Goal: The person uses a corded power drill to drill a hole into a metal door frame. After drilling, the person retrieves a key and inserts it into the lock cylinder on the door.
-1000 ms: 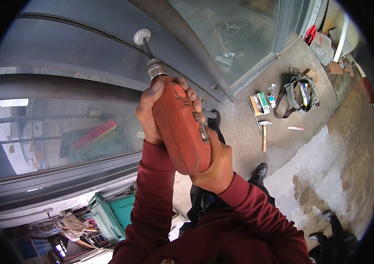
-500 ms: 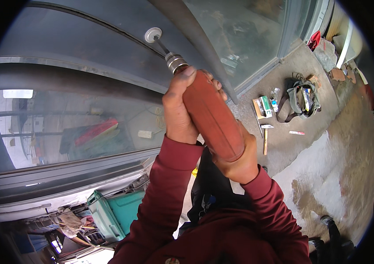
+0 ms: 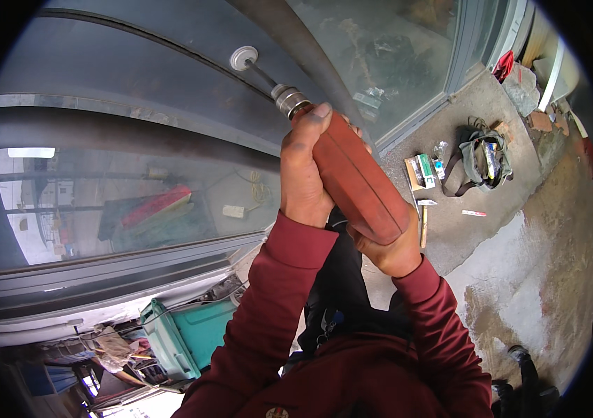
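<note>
A red power drill slants across the middle, its back end toward me. My left hand is wrapped round the front of its body, just behind the silver chuck. At the rear, my right hand grips the drill from beneath; most of its fingers are hidden by the body. From the chuck a dark bit runs to a round whitish disc on a dark grey panel. The bit's tip meets the disc near its middle; how deep it sits I cannot tell.
Glass panes in grey frames stand left and ahead. On the concrete at right lie a hammer, small boxes, a red-and-white strip and an open tool bag. A green bin stands lower left. Another person's foot shows lower right.
The drill and both hands have shifted right in the picture, away from the disc. Slightly more of the bit shows between chuck and disc. Both hands keep their hold.
</note>
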Tool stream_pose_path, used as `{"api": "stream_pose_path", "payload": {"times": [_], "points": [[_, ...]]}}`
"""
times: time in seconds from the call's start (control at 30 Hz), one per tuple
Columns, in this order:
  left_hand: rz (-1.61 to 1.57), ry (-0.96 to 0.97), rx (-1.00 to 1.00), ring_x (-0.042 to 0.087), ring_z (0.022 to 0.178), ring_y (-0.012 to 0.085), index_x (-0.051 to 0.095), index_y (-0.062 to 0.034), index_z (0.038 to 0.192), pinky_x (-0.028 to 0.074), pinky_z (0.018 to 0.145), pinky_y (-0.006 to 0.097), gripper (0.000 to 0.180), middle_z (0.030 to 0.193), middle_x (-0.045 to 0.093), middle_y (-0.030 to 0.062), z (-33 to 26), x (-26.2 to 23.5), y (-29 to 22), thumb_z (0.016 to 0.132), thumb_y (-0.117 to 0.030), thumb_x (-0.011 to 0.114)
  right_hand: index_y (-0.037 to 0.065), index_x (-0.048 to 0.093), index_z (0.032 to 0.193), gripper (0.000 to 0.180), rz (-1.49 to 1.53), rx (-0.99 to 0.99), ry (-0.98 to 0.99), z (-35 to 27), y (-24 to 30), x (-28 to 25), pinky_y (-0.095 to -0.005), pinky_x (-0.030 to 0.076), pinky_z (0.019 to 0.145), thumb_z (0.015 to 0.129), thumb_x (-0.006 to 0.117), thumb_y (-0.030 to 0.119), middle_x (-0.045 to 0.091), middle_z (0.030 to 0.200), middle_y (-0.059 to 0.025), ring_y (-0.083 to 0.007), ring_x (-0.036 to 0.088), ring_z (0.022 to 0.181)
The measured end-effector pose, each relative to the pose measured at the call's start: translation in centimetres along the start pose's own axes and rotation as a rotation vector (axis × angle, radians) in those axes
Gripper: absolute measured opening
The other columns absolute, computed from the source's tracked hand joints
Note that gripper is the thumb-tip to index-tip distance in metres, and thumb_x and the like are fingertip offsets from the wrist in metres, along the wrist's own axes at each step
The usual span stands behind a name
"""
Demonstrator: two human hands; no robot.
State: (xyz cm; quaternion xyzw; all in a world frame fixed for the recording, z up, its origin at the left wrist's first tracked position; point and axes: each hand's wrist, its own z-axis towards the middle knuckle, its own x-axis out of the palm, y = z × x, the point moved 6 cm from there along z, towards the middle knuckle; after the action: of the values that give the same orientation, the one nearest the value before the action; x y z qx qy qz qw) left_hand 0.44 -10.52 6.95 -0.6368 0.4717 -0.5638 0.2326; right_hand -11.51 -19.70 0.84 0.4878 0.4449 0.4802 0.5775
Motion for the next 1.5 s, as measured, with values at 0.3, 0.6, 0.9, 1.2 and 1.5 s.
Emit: {"api": "stream_pose_path", "payload": {"times": [0.3,0.6,0.9,1.2,1.5], "points": [[0.013,-0.019,0.044,0.064,0.083,0.0275,0.061,-0.0025,0.095,0.057,0.076,0.045,0.033,0.089,0.061,0.0109,0.2,0.5,0.3,0.092,-0.034,0.070,-0.002,0.063,0.133,0.063,0.018,-0.029,0.007,0.7,0.1,-1.0,-0.0347,0.055,0.093,0.074,0.082,0.003,0.073,0.112,-0.0135,-0.0216,0.071,0.103],[-0.050,0.000,0.043,0.064,0.083,0.0275,0.061,-0.0030,0.097,0.057,0.075,0.046,0.032,0.090,0.062,0.0099,0.1,0.9,0.1,0.093,-0.033,0.071,-0.002,0.063,0.133,0.063,0.003,-0.020,0.029,0.7,0.7,-1.5,-0.0340,0.054,0.093,0.073,0.082,0.003,0.073,0.110,-0.0128,-0.0178,0.069,0.102],[-0.065,-0.078,0.097,0.065,0.081,0.0285,0.062,-0.0007,0.096,0.057,0.075,0.046,0.037,0.088,0.062,0.0121,1.3,1.1,0.9,0.091,-0.035,0.073,-0.003,0.061,0.138,0.064,0.070,0.007,0.047,1.7,0.6,-3.2,-0.0328,0.054,0.094,0.077,0.081,0.001,0.074,0.114,-0.0122,-0.0159,0.068,0.105],[-0.026,-0.100,0.087,0.065,0.078,0.0305,0.062,-0.0002,0.094,0.057,0.076,0.045,0.039,0.086,0.064,0.0141,1.6,0.9,1.5,0.090,-0.037,0.072,-0.002,0.066,0.120,0.045,0.070,-0.067,0.009,1.9,0.3,-3.5,-0.0311,0.055,0.087,0.077,0.080,0.000,0.074,0.103,-0.0089,-0.0124,0.067,0.096],[-0.096,-0.081,0.069,0.065,0.079,0.0296,0.062,-0.0021,0.093,0.057,0.074,0.046,0.037,0.086,0.063,0.0119,0.7,2.2,0.6,0.089,-0.037,0.073,-0.002,0.065,0.119,0.045,0.103,-0.016,-0.004,1.8,1.9,-3.9,-0.0318,0.055,0.085,0.076,0.078,0.000,0.074,0.099,-0.0101,-0.0139,0.067,0.092]]}}
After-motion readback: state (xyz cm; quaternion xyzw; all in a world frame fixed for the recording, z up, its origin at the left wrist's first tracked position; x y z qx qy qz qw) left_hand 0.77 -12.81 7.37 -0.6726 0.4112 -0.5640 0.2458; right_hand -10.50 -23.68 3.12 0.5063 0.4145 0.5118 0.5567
